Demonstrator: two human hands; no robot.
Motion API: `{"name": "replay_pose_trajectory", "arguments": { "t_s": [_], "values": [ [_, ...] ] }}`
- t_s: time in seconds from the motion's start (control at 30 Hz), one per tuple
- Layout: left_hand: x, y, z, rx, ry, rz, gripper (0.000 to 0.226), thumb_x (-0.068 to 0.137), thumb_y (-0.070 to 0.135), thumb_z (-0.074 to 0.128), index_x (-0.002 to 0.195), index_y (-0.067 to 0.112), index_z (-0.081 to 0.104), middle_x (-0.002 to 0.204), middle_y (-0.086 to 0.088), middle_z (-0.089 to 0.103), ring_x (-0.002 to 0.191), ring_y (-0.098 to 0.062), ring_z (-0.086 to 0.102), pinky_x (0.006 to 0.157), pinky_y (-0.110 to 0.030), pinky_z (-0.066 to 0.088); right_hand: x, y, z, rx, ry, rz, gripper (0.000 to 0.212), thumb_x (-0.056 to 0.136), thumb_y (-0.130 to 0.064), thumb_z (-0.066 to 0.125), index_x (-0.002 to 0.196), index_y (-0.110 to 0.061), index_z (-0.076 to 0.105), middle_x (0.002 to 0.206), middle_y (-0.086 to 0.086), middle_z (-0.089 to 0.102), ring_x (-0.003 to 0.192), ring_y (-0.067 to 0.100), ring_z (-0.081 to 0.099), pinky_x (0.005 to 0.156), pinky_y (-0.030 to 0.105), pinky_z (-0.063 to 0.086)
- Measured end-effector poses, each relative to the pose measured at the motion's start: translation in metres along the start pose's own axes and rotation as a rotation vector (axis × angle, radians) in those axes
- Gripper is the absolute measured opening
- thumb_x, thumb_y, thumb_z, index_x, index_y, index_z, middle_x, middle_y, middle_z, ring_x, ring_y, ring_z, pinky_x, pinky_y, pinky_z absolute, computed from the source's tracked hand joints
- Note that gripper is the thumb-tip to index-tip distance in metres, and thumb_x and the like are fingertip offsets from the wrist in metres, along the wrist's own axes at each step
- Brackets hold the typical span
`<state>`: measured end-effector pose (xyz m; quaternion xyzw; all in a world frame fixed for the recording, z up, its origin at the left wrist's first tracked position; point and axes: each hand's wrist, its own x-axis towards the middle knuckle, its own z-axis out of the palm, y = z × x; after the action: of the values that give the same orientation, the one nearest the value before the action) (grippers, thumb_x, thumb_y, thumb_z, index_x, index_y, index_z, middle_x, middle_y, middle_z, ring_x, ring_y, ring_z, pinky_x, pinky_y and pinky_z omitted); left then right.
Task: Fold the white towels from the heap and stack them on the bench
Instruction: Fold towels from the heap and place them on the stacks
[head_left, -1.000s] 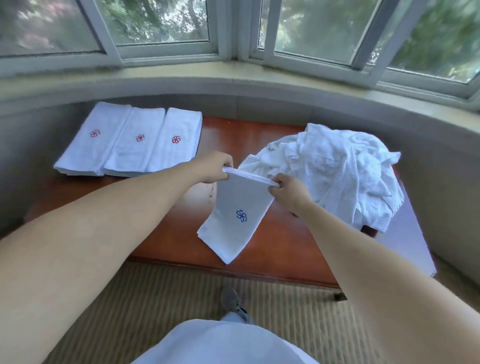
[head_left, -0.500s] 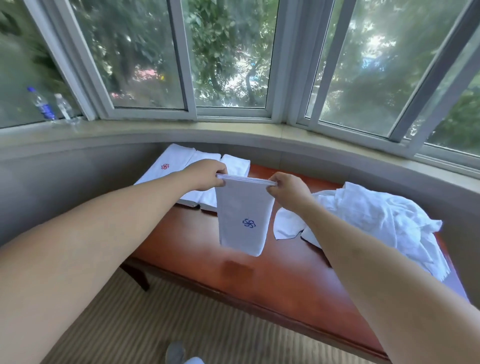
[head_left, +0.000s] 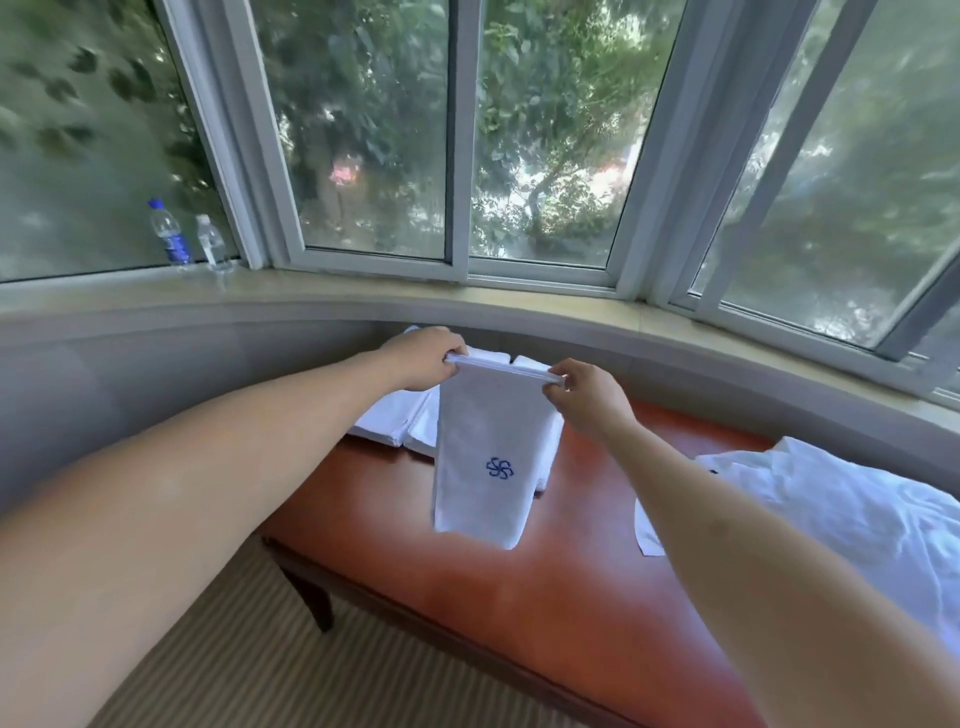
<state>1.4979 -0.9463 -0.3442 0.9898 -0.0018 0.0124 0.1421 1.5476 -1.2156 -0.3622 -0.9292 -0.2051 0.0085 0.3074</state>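
Note:
A folded white towel with a blue flower emblem hangs above the red-brown bench. My left hand pinches its top left corner and my right hand pinches its top right corner. Behind the hanging towel lie folded white towels side by side at the bench's left end, partly hidden by it. The heap of loose white towels rests on the bench to the right.
A curved grey wall and a stone window sill run behind the bench. Two water bottles stand on the sill at the left. Striped carpet lies below the bench's front edge.
Both hands have lifted the towel off the bench and carried it left, over the folded towels. The view has tilted up toward the window.

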Motion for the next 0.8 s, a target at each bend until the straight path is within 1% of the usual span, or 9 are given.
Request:
{"name": "replay_pose_trajectory", "arguments": {
  "t_s": [0.1,0.2,0.27,0.33,0.37,0.53,0.6,0.67,0.8],
  "values": [
    [0.013,-0.044,-0.008,-0.013,0.017,-0.004,0.017,0.1,0.027,0.056,0.115,0.028,0.064,0.112,0.008,0.053,0.095,-0.017,0.053,0.075,-0.031,0.039,0.026,-0.029,0.025,-0.012,0.022,0.032,0.012,0.091,-0.028,0.058,0.098,-0.03,0.067,0.079,-0.01,0.067,0.066,0.011,0.064,0.064,0.029,0.047],
    [0.024,-0.081,-0.013,-0.008,0.033,0.007,0.02,0.101,0.028,0.054,0.118,0.027,0.064,0.117,0.005,0.056,0.087,-0.018,0.06,0.072,-0.033,0.045,0.048,-0.053,0.049,-0.011,0.074,0.058,0.016,0.092,-0.028,0.058,0.102,-0.032,0.069,0.077,-0.015,0.065,0.063,0.005,0.06,0.058,0.023,0.04],
    [0.031,-0.102,-0.015,-0.003,0.045,0.002,0.02,0.1,0.026,0.054,0.117,0.027,0.064,0.119,0.003,0.057,0.089,-0.02,0.058,0.074,-0.034,0.047,0.059,-0.066,0.065,-0.018,0.097,0.073,0.02,0.093,-0.03,0.058,0.11,-0.031,0.07,0.087,-0.013,0.067,0.071,0.012,0.062,0.06,0.024,0.04],
    [0.039,-0.121,-0.015,-0.009,0.058,0.004,0.021,0.1,0.025,0.053,0.117,0.027,0.065,0.119,0.002,0.058,0.09,-0.021,0.053,0.074,-0.033,0.045,0.069,-0.074,0.078,-0.024,0.112,0.093,0.025,0.095,-0.031,0.058,0.117,-0.029,0.069,0.101,-0.008,0.068,0.089,0.02,0.063,0.07,0.029,0.043],
    [0.044,-0.129,-0.015,-0.013,0.065,0.01,0.021,0.1,0.025,0.052,0.117,0.027,0.065,0.118,0.002,0.058,0.089,-0.021,0.053,0.072,-0.033,0.044,0.075,-0.077,0.083,-0.022,0.119,0.101,0.026,0.095,-0.031,0.058,0.119,-0.029,0.069,0.103,-0.008,0.068,0.093,0.021,0.063,0.073,0.03,0.043],
    [0.073,-0.159,-0.008,-0.058,0.099,0.029,0.02,0.1,0.022,0.05,0.112,0.027,0.065,0.109,0.006,0.053,0.085,-0.022,0.056,0.064,-0.031,0.039,0.106,-0.083,0.108,0.008,0.162,0.111,0.026,0.097,-0.029,0.058,0.12,-0.026,0.069,0.109,-0.006,0.071,0.086,0.016,0.057,0.071,0.03,0.042],
    [0.085,-0.168,0.0,-0.078,0.099,0.029,0.015,0.1,0.023,0.05,0.106,0.03,0.062,0.105,0.009,0.048,0.087,-0.022,0.054,0.063,-0.031,0.036,0.118,-0.08,0.116,0.028,0.159,0.128,0.026,0.097,-0.03,0.058,0.12,-0.025,0.068,0.108,-0.005,0.072,0.084,0.019,0.062,0.071,0.032,0.047],
    [0.101,-0.178,0.009,-0.091,0.087,0.032,0.012,0.1,0.023,0.049,0.1,0.033,0.056,0.104,0.01,0.046,0.093,-0.022,0.05,0.066,-0.031,0.035,0.133,-0.075,0.125,0.051,0.135,0.15,0.026,0.097,-0.029,0.057,0.12,-0.025,0.068,0.104,-0.002,0.073,0.085,0.024,0.067,0.074,0.036,0.054],
    [0.143,-0.196,0.023,-0.094,0.066,0.013,0.022,0.102,0.023,0.048,0.116,0.027,0.064,0.11,0.009,0.051,0.103,-0.026,0.052,0.074,-0.034,0.045,0.175,-0.06,0.138,0.075,0.107,0.188,0.026,0.097,-0.029,0.056,0.12,-0.025,0.068,0.103,0.0,0.074,0.087,0.026,0.068,0.076,0.039,0.057]
  ]
}}
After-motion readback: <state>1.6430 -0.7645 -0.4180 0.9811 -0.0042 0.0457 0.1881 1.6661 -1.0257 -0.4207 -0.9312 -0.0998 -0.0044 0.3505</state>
